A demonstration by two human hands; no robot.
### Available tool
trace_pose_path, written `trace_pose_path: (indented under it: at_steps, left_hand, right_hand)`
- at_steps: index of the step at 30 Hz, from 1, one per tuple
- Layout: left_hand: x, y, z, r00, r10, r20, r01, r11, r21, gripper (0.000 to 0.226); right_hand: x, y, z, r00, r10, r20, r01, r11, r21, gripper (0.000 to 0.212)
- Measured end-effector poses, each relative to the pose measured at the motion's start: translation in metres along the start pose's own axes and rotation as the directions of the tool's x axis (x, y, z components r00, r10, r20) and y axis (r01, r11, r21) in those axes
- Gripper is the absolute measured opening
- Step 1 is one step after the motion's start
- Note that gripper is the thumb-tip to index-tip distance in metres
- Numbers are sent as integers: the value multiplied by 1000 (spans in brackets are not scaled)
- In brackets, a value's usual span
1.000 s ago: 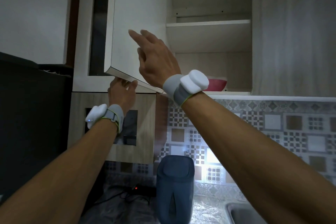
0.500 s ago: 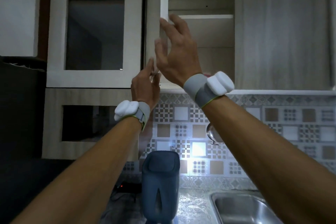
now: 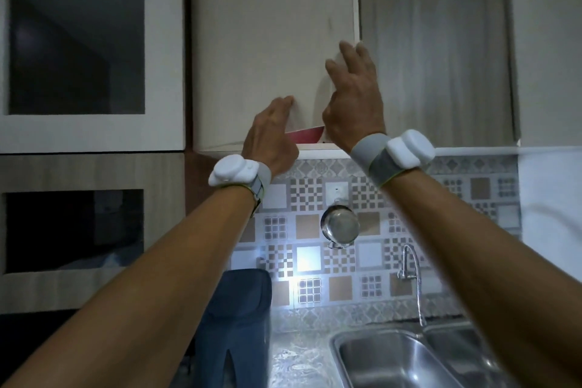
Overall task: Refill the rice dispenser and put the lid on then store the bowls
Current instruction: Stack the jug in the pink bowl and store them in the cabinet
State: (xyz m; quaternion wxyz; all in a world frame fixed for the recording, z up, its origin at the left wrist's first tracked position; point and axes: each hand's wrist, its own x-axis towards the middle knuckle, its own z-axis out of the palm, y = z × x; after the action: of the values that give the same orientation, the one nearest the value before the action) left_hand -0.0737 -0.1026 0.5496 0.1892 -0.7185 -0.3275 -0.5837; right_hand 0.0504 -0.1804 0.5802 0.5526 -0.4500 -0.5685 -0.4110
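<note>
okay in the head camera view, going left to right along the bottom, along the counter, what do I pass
Tall dark blue plastic rice dispenser → gleaming marbled countertop → stainless steel sink basin → curved chrome tap.

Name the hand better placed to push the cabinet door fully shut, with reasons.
Right, probably. The right hand lies flat near the cabinet door's free edge, where a push closes it easiest. The left hand sits low at the bottom edge, nearer the red bowl.

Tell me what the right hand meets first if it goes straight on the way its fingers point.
Probably the white cabinet door: the right hand points up at its right edge, fingertips seemingly already touching.
</note>
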Motion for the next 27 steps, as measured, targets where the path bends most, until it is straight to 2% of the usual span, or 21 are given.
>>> trace_pose_path:
  at_steps: [6,9,13,16,19,27]
  left_hand:
    - [27,-17,58,992,-26,122,19,998,58,59]
    - [42,-33,87,985,-29,169,8,992,126,56]
    - [61,-52,126,993,25,112,-49,976,211,56]
    - [72,-66,153,996,59,63,-74,961,268,59]
    - [81,-81,183,996,51,70,-72,936,344,64]
    - [89,-105,233,999,51,10,-50,882,469,63]
  right_hand:
    - [-2,73,47,997,28,77,-12,981,-195,60]
    - [-2,105,78,993,-3,120,44,942,-334,59]
    - [1,142,124,978,-35,204,100,944,-315,67]
    - [0,169,156,985,-52,162,100,948,-304,68]
    - [-1,192,187,991,-65,115,95,956,-279,63]
    - [-2,228,245,995,-13,97,34,977,-212,58]
